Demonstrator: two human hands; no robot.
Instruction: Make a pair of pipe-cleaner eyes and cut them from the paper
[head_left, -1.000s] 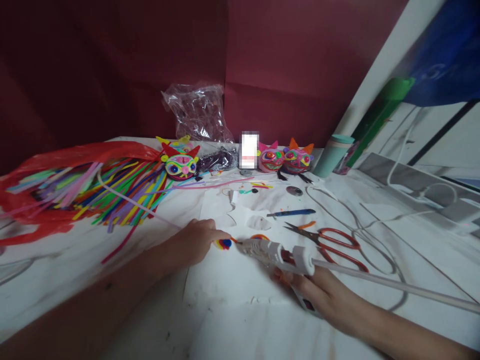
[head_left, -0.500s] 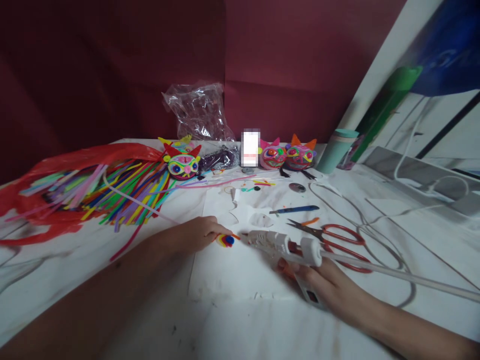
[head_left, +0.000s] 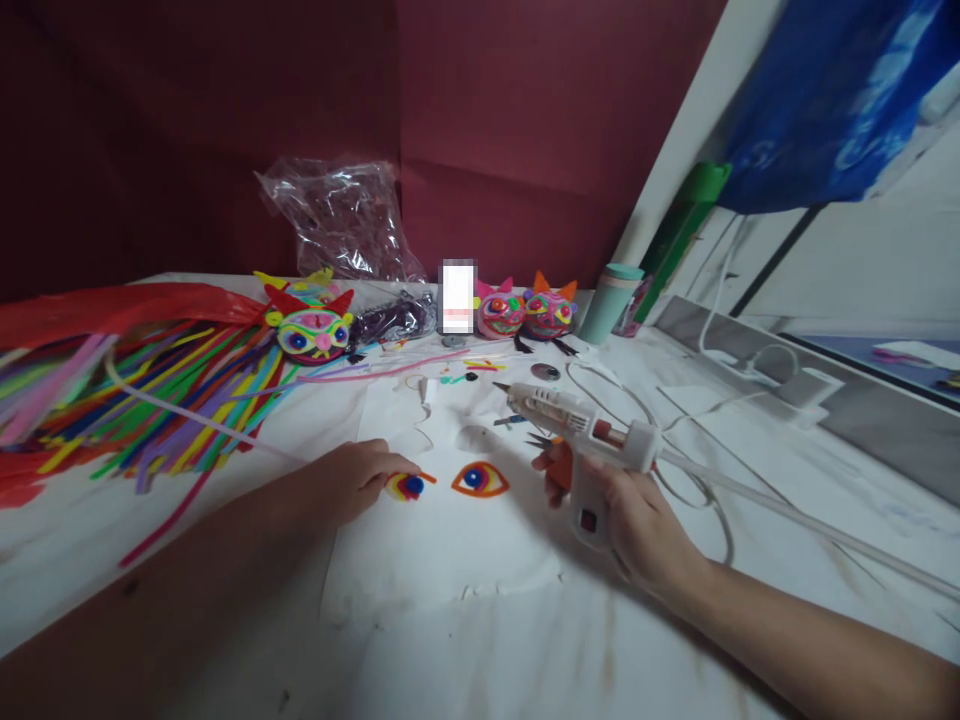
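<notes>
My left hand (head_left: 363, 476) is closed at the near end of an orange pipe cleaner (head_left: 421, 476), pinched along the top of a yellow, red and blue eye-shaped piece (head_left: 410, 488). That piece lies on a white sheet (head_left: 420, 560). Beside it is a second eye piece (head_left: 480, 480), fully outlined in orange. My right hand (head_left: 637, 510) is wrapped round the grip of a white hot glue gun (head_left: 577, 425), fingers at its orange trigger. The gun's nozzle points up and left, clear of both eye pieces. Scissors blades (head_left: 538, 440) show partly behind the gun.
Colourful pipe cleaners (head_left: 172, 400) spill from a red bag (head_left: 150, 295) at left. Decorated animal heads (head_left: 309, 330) stand along the back, near a clear plastic bag (head_left: 345, 220) and a green cup (head_left: 611, 305). Cables (head_left: 727, 530) and a power strip (head_left: 806, 395) lie right.
The glue gun has lifted away from the left eye piece, uncovering the outlined eye piece. My left hand still holds the orange pipe cleaner. The view has turned somewhat to the right.
</notes>
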